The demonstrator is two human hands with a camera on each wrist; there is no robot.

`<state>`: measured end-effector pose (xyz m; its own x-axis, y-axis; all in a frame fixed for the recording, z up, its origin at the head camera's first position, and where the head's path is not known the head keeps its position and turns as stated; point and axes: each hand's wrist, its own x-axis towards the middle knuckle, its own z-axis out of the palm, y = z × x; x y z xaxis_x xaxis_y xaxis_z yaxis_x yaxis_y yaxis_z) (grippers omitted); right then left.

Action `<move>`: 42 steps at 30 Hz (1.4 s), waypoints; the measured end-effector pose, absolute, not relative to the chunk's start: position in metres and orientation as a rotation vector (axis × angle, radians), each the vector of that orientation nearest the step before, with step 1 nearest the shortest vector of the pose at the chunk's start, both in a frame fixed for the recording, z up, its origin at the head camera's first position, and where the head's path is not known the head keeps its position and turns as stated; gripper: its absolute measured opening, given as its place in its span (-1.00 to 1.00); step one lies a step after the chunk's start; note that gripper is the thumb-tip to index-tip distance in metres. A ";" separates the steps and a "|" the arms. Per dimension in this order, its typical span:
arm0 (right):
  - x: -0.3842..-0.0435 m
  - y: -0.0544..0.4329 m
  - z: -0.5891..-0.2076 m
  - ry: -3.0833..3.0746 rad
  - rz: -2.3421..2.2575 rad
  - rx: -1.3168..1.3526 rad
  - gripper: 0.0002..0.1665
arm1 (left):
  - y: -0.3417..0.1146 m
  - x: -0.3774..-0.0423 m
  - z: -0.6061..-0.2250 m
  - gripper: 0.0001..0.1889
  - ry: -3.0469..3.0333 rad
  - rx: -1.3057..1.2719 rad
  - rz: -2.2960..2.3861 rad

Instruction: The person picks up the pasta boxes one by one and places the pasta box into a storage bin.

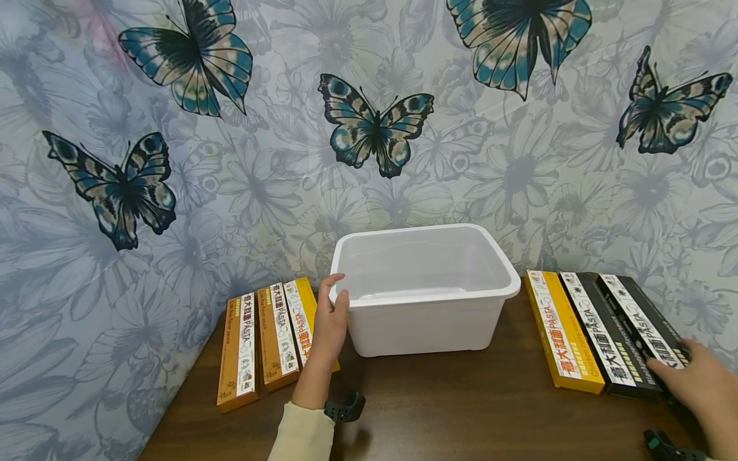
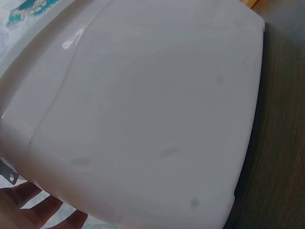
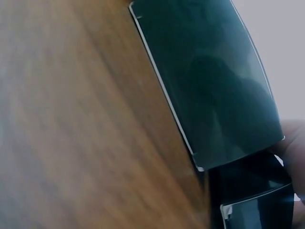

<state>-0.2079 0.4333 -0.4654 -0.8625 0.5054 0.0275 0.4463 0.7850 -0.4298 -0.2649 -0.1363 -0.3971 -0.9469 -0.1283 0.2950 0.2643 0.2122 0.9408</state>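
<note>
A white plastic bin (image 1: pixel 426 326) stands upright on the table. My left hand (image 1: pixel 331 320) holds its left front corner, thumb at the front and fingers at the rim; in the left wrist view the fingers (image 2: pixel 40 207) show beside the bin's wall (image 2: pixel 143 95). At the right, my right hand (image 1: pixel 694 371) grips the near end of the outermost black pasta box (image 1: pixel 648 310), its thumb on the left side. The far fingers are partly hidden. Up close in the right wrist view are the dark end of a box (image 3: pixel 214 90) and a finger (image 3: pixel 296 148).
Left of the right-hand box lie another black pasta box (image 1: pixel 599 330) and a yellow one (image 1: pixel 559 330). Two orange boxes (image 1: pixel 230 352) and a yellow box (image 1: pixel 300 310) lie left of the bin. A butterfly-patterned backdrop (image 1: pixel 259 192) rises behind the brown table (image 1: pixel 450 410).
</note>
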 end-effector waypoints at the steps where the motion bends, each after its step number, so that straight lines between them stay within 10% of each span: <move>1: -0.208 0.434 -0.466 -2.817 0.645 -0.755 -0.02 | -0.136 -0.265 -0.398 -0.59 -2.184 -0.125 -1.789; 42: -0.207 0.383 -0.398 -2.494 0.862 -0.593 0.04 | -0.135 -0.265 -0.399 -0.58 -2.176 -0.109 -1.794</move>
